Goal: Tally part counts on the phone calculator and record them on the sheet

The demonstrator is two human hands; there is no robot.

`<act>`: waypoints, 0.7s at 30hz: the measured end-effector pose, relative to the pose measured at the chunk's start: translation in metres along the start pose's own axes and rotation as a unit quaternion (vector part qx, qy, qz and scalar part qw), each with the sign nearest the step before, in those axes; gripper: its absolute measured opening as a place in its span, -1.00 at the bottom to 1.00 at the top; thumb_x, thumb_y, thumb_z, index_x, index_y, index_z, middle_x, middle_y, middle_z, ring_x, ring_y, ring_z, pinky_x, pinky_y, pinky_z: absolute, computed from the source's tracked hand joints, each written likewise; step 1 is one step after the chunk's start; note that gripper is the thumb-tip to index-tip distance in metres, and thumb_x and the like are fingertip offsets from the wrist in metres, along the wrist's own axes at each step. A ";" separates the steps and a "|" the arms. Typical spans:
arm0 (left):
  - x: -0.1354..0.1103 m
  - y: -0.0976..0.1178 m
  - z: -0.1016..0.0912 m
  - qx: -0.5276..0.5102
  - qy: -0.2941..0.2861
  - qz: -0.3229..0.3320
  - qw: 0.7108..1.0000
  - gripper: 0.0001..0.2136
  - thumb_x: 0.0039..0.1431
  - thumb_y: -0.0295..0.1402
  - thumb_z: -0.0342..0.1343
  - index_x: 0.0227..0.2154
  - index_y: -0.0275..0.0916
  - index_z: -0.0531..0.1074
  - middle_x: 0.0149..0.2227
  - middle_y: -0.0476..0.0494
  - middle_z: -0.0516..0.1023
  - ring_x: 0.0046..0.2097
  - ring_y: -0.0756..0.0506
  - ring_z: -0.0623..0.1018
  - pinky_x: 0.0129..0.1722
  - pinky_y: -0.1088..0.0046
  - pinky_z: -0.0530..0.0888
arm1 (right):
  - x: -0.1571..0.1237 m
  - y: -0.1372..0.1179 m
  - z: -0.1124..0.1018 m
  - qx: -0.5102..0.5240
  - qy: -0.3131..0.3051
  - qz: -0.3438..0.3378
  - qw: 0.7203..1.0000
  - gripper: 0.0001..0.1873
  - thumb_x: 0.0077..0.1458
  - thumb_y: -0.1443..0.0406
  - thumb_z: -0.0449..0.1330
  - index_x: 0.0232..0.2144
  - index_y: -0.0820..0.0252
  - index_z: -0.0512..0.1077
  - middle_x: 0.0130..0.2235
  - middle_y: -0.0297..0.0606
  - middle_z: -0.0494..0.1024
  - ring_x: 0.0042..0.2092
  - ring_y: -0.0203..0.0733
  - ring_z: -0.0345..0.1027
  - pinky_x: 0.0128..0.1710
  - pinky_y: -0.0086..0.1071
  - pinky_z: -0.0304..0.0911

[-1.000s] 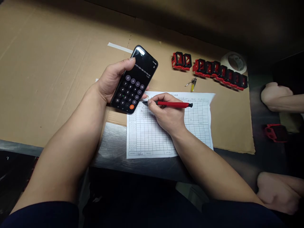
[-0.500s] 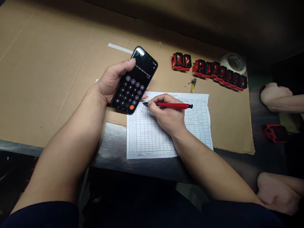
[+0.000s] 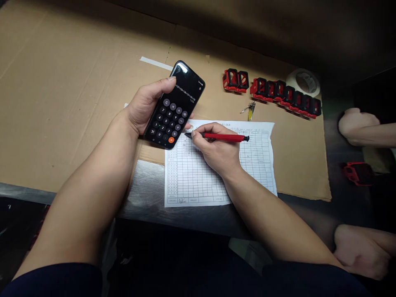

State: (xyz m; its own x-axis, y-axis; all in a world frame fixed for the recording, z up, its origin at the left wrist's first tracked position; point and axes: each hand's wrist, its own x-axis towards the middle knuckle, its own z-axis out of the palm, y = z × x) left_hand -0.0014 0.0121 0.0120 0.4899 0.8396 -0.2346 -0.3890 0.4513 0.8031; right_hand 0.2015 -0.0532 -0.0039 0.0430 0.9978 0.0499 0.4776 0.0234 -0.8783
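Note:
My left hand is closed round a black smartphone, tilted to the right above the top left part of a printed form. Its screen shows a calculator with a row of added numbers and a total. Between the thumb and fingers of my right hand is a red and black pen, its tip pointing left at the upper rows of the form. Whether the tip touches the paper I cannot tell. The form is a ruled grid with some handwriting in it; my right hand rests over its middle.
Cardboard covers the metal table. Red and black plastic frames stand in a row at the back right, by a roll of tape. A nail clipper lies nearer. At the right are a co-worker's hands and another red-black part.
Almost nothing differs. The whole view has shifted very slightly, and both hands keep the phone and the pen in the same place.

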 end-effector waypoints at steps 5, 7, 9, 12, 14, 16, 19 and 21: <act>-0.001 -0.002 0.001 -0.008 0.006 0.011 1.000 -0.41 0.26 0.20 0.12 -0.02 -0.27 0.55 -0.14 -0.29 0.71 0.03 -0.40 0.69 -0.02 0.01 0.68 | 0.001 0.001 0.000 -0.002 0.004 0.003 1.000 -0.90 0.04 0.21 0.34 -0.44 0.09 0.56 -0.43 -0.38 0.58 -0.42 -0.27 0.35 -0.38 -0.33 0.31; -0.001 -0.002 0.000 -0.006 0.002 0.005 1.000 -0.39 0.24 0.21 0.14 0.00 -0.27 0.54 -0.15 -0.29 0.71 0.03 -0.39 0.69 0.01 0.01 0.67 | 0.001 0.001 0.000 -0.002 0.003 0.000 1.000 -0.91 0.03 0.22 0.34 -0.44 0.09 0.56 -0.43 -0.38 0.58 -0.42 -0.27 0.35 -0.38 -0.33 0.32; -0.001 -0.002 0.000 -0.002 0.000 0.002 1.000 -0.39 0.23 0.22 0.14 0.00 -0.27 0.55 -0.17 -0.28 0.71 0.01 -0.39 0.70 0.03 0.00 0.66 | 0.001 0.001 0.000 -0.001 0.003 -0.001 1.000 -0.92 0.02 0.23 0.34 -0.45 0.09 0.56 -0.43 -0.38 0.58 -0.42 -0.27 0.35 -0.38 -0.33 0.32; -0.001 -0.001 -0.001 0.003 0.010 0.005 1.000 -0.45 0.25 0.17 0.14 -0.04 -0.25 0.55 -0.20 -0.25 0.71 -0.04 -0.38 0.71 0.01 -0.01 0.66 | 0.000 0.000 0.000 -0.001 0.003 -0.001 1.000 -0.92 0.02 0.24 0.34 -0.46 0.10 0.57 -0.44 -0.38 0.58 -0.43 -0.28 0.35 -0.38 -0.34 0.32; -0.001 -0.001 -0.001 0.004 0.014 0.007 1.000 -0.48 0.26 0.14 0.14 -0.07 -0.26 0.55 -0.18 -0.26 0.71 -0.04 -0.37 0.71 0.01 -0.01 0.67 | 0.000 0.000 0.000 -0.001 0.002 -0.001 1.000 -0.92 0.02 0.23 0.34 -0.46 0.10 0.57 -0.45 -0.39 0.58 -0.44 -0.28 0.35 -0.38 -0.34 0.32; -0.001 -0.001 -0.001 0.004 0.010 0.005 1.000 -0.46 0.25 0.16 0.14 -0.07 -0.27 0.55 -0.17 -0.29 0.71 -0.02 -0.38 0.71 0.02 -0.02 0.66 | 0.000 0.000 0.000 -0.003 0.001 0.000 1.000 -0.91 0.02 0.23 0.35 -0.45 0.10 0.58 -0.44 -0.39 0.58 -0.44 -0.29 0.35 -0.38 -0.34 0.32; 0.000 -0.001 -0.001 0.000 0.009 -0.006 1.000 -0.40 0.22 0.22 0.13 -0.05 -0.27 0.56 -0.19 -0.31 0.71 0.02 -0.42 0.69 0.04 -0.03 0.65 | 0.000 0.001 0.000 -0.004 0.001 0.001 1.000 -0.91 0.03 0.22 0.36 -0.44 0.09 0.60 -0.43 -0.39 0.60 -0.43 -0.28 0.36 -0.38 -0.34 0.32; 0.000 -0.002 -0.001 -0.003 0.011 -0.009 1.000 -0.39 0.22 0.24 0.12 -0.04 -0.24 0.56 -0.20 -0.28 0.71 0.05 -0.42 0.69 0.04 -0.01 0.66 | 0.000 0.001 0.000 -0.003 0.002 0.000 1.000 -0.92 0.05 0.23 0.36 -0.43 0.09 0.60 -0.42 -0.39 0.60 -0.42 -0.28 0.38 -0.37 -0.34 0.32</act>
State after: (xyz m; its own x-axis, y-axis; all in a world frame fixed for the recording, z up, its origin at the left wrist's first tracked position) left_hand -0.0010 0.0119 0.0101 0.4797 0.8378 -0.2606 -0.3843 0.4677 0.7960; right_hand 0.2021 -0.0531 -0.0049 0.0467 0.9975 0.0526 0.4829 0.0235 -0.8753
